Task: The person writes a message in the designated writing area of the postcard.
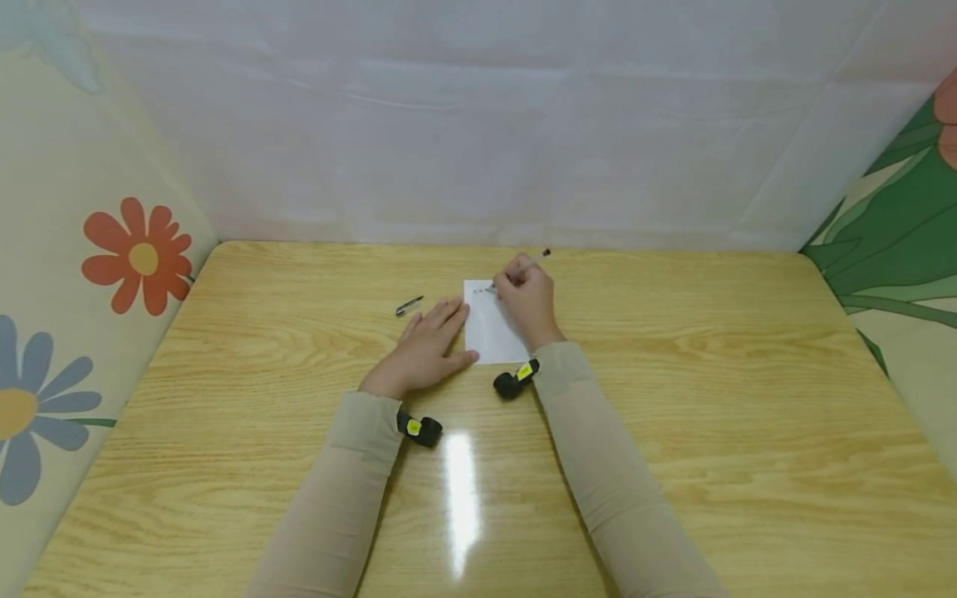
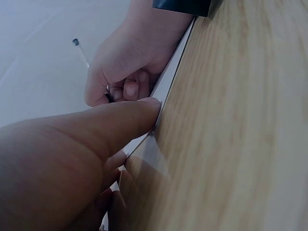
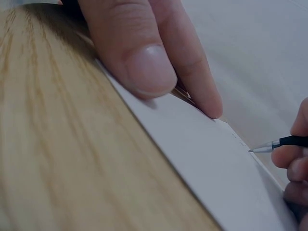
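Note:
A small sheet of white paper (image 1: 489,332) lies on the wooden table, with a short row of marks near its top edge. My right hand (image 1: 532,301) grips a pen (image 1: 534,259) with a clear barrel and dark end. In the right wrist view the pen's metal tip (image 3: 261,147) is right at the paper near that row. My left hand (image 1: 429,345) lies flat at the paper's left side, fingers straight, thumb (image 3: 151,72) and a fingertip on its edge. Left of the paper is a pen cap (image 1: 409,306) with a dark clip.
The wooden table (image 1: 710,399) runs back to a white cloth backdrop (image 1: 478,149). Painted flowers cover the side panels, among them a red flower (image 1: 142,257) at left. Black wrist cameras (image 1: 422,428) sit on both sleeves. A bright light reflection crosses the front of the table.

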The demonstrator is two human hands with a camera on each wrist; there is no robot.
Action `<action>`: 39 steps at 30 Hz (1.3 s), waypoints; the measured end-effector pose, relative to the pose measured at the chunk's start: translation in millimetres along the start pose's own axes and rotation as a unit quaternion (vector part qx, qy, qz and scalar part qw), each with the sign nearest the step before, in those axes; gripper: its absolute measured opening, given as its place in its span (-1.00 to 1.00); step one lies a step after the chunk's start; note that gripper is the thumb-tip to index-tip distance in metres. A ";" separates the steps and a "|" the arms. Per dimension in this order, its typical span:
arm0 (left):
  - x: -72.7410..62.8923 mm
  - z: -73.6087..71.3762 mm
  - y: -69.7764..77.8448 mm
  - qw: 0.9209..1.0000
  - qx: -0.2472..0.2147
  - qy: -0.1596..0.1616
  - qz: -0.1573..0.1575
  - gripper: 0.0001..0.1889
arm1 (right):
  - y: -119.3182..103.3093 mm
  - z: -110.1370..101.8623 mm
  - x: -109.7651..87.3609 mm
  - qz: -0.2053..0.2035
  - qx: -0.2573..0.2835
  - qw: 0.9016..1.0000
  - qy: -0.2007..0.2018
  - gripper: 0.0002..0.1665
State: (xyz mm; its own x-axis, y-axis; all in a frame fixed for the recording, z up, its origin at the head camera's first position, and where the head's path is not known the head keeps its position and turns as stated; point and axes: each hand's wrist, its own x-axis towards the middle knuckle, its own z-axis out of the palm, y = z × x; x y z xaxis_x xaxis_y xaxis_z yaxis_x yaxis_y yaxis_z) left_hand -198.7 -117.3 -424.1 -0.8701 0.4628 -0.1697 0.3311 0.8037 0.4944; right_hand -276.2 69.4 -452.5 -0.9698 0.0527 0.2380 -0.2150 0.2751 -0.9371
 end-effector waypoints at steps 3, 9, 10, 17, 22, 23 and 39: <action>-0.1 0.1 0.3 1.000 -0.001 0.001 0.000 -0.16 | 0.4 -0.4 0.3 -0.001 0.001 1.000 -0.002 -0.83; 0.3 0.7 -0.2 1.000 0.000 0.001 0.001 -0.16 | 0.5 -0.4 0.4 0.005 -0.001 1.000 -0.002 -0.85; 0.3 0.9 -0.3 1.000 0.000 0.001 0.001 -0.16 | 0.4 -0.3 0.2 0.005 -0.003 1.000 -0.002 -0.85; 0.4 0.8 -0.8 1.000 -0.001 0.003 0.004 -0.16 | 0.3 -0.5 0.0 0.001 -0.002 1.000 0.006 -0.86; 0.2 -0.1 0.6 1.000 -0.003 0.002 0.003 -0.16 | 1.9 0.1 1.4 -0.011 0.008 1.000 0.010 -0.85; 0.0 -0.3 1.1 1.000 -0.003 0.001 0.002 -0.16 | 2.3 0.2 1.7 -0.014 0.009 1.000 0.010 -0.85; 2.1 0.0 1.3 1.000 -0.002 -0.004 -0.005 -0.15 | 3.5 -1.0 1.7 -0.014 0.001 1.000 -0.001 -0.82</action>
State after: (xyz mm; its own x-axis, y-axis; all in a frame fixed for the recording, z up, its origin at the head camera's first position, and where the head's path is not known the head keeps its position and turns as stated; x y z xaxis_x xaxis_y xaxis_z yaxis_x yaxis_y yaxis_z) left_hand -200.1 -115.3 -423.8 -0.8702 0.4584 -0.1807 0.3214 0.8061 0.4969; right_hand -278.5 71.4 -455.2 -0.9636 0.0441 0.2637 -0.2421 0.2750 -0.9305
